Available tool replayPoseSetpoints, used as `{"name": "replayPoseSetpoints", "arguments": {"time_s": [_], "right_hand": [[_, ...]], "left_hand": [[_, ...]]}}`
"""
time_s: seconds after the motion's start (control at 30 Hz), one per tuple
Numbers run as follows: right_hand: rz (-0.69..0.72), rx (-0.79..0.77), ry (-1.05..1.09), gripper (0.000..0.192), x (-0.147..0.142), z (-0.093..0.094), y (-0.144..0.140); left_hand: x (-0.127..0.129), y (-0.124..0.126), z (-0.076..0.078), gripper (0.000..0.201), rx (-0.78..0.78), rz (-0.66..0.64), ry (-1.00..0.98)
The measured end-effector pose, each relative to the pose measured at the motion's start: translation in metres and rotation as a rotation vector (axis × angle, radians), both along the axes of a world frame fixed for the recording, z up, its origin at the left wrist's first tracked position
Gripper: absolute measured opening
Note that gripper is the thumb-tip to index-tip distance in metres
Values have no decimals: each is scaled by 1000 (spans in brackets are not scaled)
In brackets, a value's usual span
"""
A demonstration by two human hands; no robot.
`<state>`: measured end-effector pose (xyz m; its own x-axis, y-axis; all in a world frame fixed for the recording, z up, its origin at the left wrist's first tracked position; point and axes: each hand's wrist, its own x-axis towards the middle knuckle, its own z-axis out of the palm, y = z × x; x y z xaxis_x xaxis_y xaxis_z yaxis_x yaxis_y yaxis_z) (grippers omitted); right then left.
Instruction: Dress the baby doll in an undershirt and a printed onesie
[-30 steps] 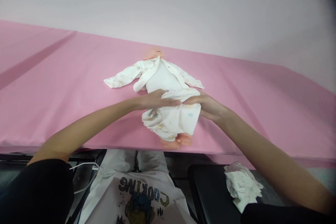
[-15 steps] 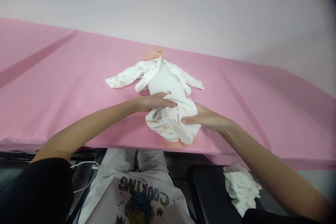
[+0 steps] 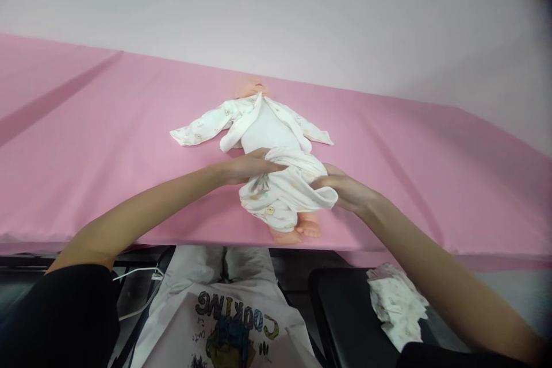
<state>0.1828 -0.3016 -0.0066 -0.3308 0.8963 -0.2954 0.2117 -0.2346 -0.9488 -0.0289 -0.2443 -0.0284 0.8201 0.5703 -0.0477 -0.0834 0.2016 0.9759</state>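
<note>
A: Although the doll (image 3: 276, 144) is laid on its back near the front edge of the pink table (image 3: 107, 144), how is its long axis set w/ respect to the hands?

B: It is run front-to-back: head (image 3: 250, 87) at the far end, bare feet (image 3: 297, 230) at the near edge, pointed toward the person. The printed trousers (image 3: 282, 195) are bunched over the legs, btwn waist and ankles.

A: And which side is taken by each hand?

B: The left hand (image 3: 250, 165) is laid on the doll's left-of-frame hip, fingers closed onto the waistband fabric. The right hand (image 3: 347, 190) is set at the opposite hip, a fold of the same trousers pinched btwn thumb and fingers. So the garment is flanked on both sides, w/ the grips across the axis, not along it.

A: Is either hand nearer?

B: Roughly level; the right hand is seen slightly closer to the feet, approx. at thigh height, the left a bit higher at the waist.

A: Anything else noted?

B: The open jacket (image 3: 224, 121) is spread w/ sleeves out to both sides, untouched. A crumpled white cloth (image 3: 397, 305) is left on a dark seat (image 3: 345, 310) below the table edge, well apart from both hands.
</note>
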Motion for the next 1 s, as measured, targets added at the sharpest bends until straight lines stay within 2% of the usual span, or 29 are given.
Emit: {"name": "replayPoseSetpoints", "arguments": {"time_s": [0.1,0.2,0.27,0.37,0.5,0.63,0.7,0.87,0.93,1.0], "right_hand": [[106,-95,17,35,0,3,2],[213,-104,1,52,-4,11,4],[142,-60,3,53,-8,16,6],[-63,-1,71,42,-12,21,7],[-163,-53,210,33,-20,20,-5],[-224,-52,262,28,-27,14,-29],[-234,-41,246,32,-27,11,-37],[-107,-105,63,48,-19,15,-33],[-84,-98,-7,46,-17,22,-30],[-137,-53,20,35,-18,28,-28]], "left_hand": [[2,0,-4,33,-63,-20,-21],[5,-5,-4,33,-58,-30,9],[7,-9,-3,34,17,-2,44],[10,-15,-1,40,178,62,57],[7,-13,3,44,296,52,92],[0,-1,0,36,216,-20,58],[-2,4,-3,34,146,-28,7],[2,1,-4,41,-46,-55,-58],[4,-4,0,42,-40,-86,-47],[6,-8,5,44,81,-101,-2]]}}
